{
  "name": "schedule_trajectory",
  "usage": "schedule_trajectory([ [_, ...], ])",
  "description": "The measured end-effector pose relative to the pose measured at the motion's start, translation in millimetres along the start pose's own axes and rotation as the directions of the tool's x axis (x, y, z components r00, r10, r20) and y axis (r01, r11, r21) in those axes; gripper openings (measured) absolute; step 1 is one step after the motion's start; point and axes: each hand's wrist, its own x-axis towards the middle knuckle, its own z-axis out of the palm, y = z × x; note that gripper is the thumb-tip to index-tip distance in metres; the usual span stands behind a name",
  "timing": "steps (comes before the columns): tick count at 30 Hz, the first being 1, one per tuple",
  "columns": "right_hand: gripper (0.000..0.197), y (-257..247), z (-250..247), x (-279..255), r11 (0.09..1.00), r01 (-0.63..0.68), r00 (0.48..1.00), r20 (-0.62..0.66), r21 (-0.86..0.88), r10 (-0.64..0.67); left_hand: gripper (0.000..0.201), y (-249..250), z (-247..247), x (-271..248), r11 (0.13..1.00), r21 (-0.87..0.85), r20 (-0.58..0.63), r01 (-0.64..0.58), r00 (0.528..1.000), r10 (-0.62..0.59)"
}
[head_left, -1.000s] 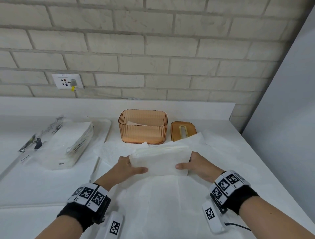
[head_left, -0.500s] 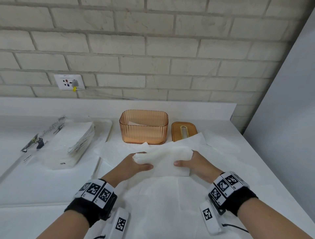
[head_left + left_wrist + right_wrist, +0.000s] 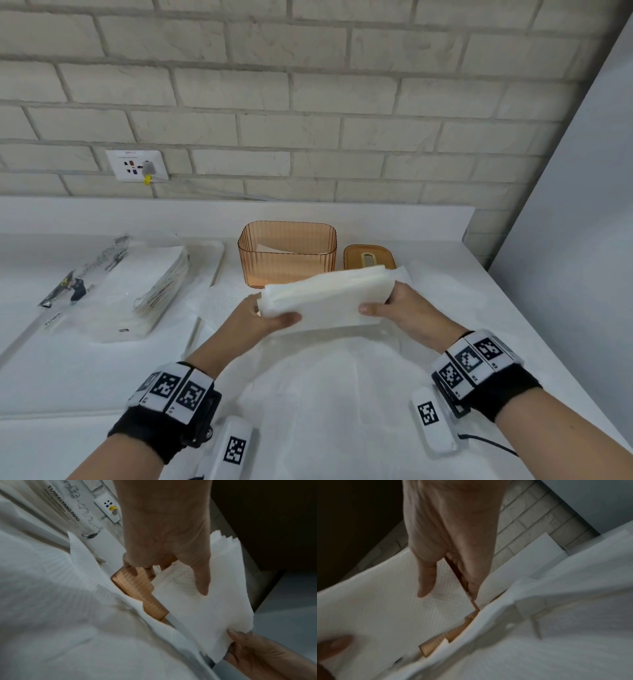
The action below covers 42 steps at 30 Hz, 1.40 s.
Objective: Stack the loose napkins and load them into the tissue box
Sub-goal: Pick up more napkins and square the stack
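Observation:
A thick stack of white napkins (image 3: 329, 298) hangs in the air just in front of the amber ribbed tissue box (image 3: 287, 251). My left hand (image 3: 267, 317) grips the stack's left end, thumb on top and fingers underneath. My right hand (image 3: 394, 306) grips the right end the same way. In the left wrist view the napkin stack (image 3: 202, 609) sits under my left hand's thumb (image 3: 202, 582), with the tissue box (image 3: 139, 589) just beyond. The right wrist view shows the napkin stack (image 3: 388, 609) pinched by my right hand (image 3: 447, 585). The box holds a sheet or two inside.
The box's amber lid (image 3: 368, 257) with a slot lies right of the box. A plastic pack of napkins (image 3: 137, 291) rests on a white tray at the left. Loose white sheets (image 3: 342, 394) cover the counter in front of me. A brick wall stands behind, a grey panel at the right.
Both hands have lifted the napkin stack off the counter and carried it up and away from me, toward the tissue box; its right end has risen higher.

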Motion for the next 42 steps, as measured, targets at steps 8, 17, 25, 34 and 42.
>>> schedule_trajectory([
  [8, 0.054, 22, 13, 6, 0.984, -0.109, 0.993, -0.062, -0.143, 0.101, 0.021, -8, 17, 2, 0.99, 0.111, 0.07, 0.092, 0.993, -0.1],
  [17, 0.036, -73, 4, 5, 0.914, 0.103, 0.994, 0.062, -0.393, -0.086, 0.064, 45, -8, -2, 0.968, -0.21, 0.395, 0.14, 0.917, -0.047],
  [25, 0.061, -83, 22, -3, 0.969, 0.184, 0.981, -0.03, -0.168, -0.191, 0.037, 55, 20, 10, 0.982, -0.191, 0.028, -0.018, 0.999, 0.023],
  [34, 0.059, -17, 28, -4, 0.974, 0.027, 0.998, 0.055, -0.226, -0.015, 0.031, 41, 35, 2, 0.974, -0.212, 0.016, -0.079, 0.996, 0.085],
  [42, 0.05, -4, 41, -2, 0.981, 0.037, 0.996, 0.084, -0.189, -0.021, 0.03, 25, 49, 7, 0.976, -0.216, 0.001, 0.008, 1.0, -0.008],
])
